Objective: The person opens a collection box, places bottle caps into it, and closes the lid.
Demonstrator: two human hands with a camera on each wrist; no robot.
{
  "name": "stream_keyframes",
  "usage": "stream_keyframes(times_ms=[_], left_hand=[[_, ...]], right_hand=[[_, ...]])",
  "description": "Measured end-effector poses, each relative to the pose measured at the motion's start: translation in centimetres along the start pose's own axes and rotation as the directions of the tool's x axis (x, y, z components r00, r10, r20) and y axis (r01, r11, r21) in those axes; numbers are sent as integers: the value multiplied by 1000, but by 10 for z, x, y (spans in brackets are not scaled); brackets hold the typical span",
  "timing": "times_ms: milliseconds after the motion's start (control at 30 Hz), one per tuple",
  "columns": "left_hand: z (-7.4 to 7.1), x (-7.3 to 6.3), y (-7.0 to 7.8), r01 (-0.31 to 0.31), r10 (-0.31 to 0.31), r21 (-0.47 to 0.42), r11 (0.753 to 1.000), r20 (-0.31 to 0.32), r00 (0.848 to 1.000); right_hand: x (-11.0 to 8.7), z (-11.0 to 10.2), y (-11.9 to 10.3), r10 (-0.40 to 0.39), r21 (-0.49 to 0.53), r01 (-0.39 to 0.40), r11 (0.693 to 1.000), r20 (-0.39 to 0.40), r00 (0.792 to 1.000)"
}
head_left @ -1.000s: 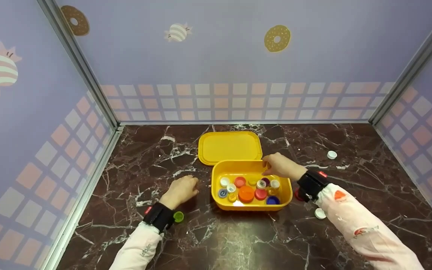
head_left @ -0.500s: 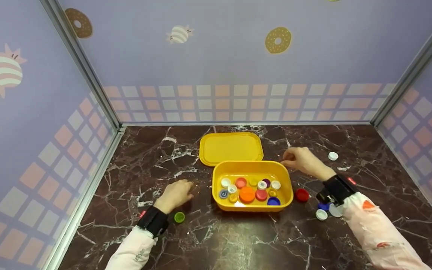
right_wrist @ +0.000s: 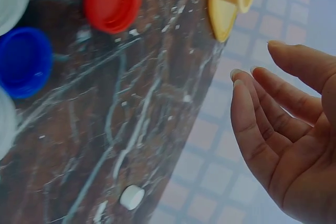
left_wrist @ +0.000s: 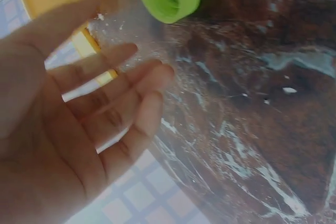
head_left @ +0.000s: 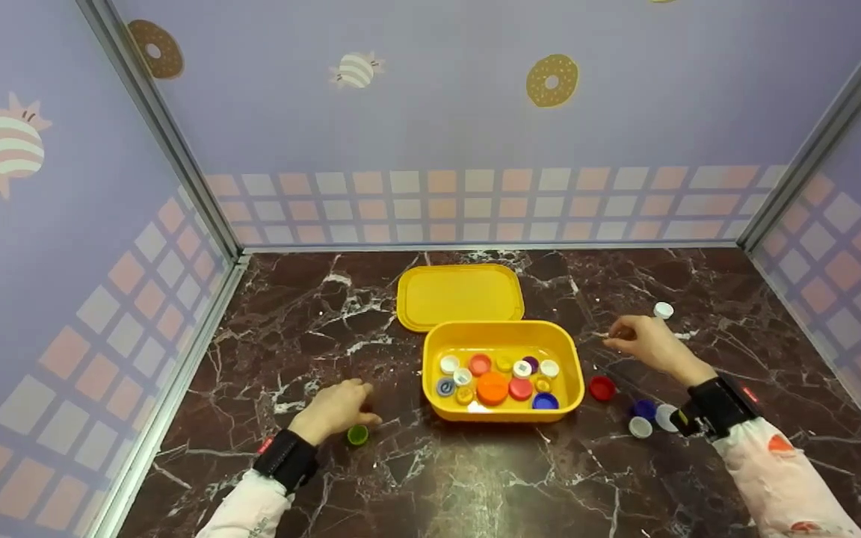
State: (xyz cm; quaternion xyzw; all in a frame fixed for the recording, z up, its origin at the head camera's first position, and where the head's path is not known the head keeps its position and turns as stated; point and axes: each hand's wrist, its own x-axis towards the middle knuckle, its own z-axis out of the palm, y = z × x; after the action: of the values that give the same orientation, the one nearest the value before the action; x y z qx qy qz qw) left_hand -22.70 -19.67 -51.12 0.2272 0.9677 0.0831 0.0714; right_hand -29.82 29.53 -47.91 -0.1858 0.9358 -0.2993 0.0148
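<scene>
Reference landmark: the yellow box [head_left: 501, 336], standing upright on the dark marbled tabletop [head_left: 400, 478].

Nearest, at the lower left and lower right of the box, two pale sleeves [head_left: 789, 478] end in black wristbands [head_left: 720, 406].

Left of the box, toward the near side, the green cap [head_left: 358, 435] lies on the tabletop. The left hand [head_left: 333, 411] hangs just beside this cap, also left of the box; its fingers are extended, the thumb is spread away from them, and the grasp is empty.

Right of the box, toward the near side, two white caps [head_left: 640, 427] and a blue cap [head_left: 644, 409] form a close group. The red cap [head_left: 602, 388] lies just beside the right wall of the box.

Inside the box, assorted caps rest on the floor, including a large orange cap [head_left: 492, 388].

Right of the box, farther back, is the right hand [head_left: 653, 342]; its fingers are loosely bent, thumb and fingertips apart, grasp empty. Beyond that hand, right of the box, lies a small white cap [head_left: 664, 310].

Directly behind the box, the yellow lid [head_left: 460, 295] lies flat.

Farthest, behind the box, stands a lilac wall [head_left: 430, 112].
</scene>
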Motion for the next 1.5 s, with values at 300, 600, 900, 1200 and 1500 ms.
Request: stream_keyframes(times_ms=[300,600,900,1200,1500], left_hand=[[2,-8,-6,-44,58,-120,992,117,991],[9,-12,-10,-129,140,-144,981,73,987],[11,-12,-13,-190,193,-135,973,12,981],[6,-5,-14,-227,221,-122,966,-61,973],[-10,10,-13,-293,282,-33,956,-184,942]], right_hand=[[-11,3,12,20,16,-20,1000,10,1000],[-19,4,18,42,-3,-42,999,9,999],[-21,5,18,55,-4,-55,998,21,998],[-24,5,20,39,-5,-39,999,14,999],[-28,4,24,42,0,-42,999,17,999]])
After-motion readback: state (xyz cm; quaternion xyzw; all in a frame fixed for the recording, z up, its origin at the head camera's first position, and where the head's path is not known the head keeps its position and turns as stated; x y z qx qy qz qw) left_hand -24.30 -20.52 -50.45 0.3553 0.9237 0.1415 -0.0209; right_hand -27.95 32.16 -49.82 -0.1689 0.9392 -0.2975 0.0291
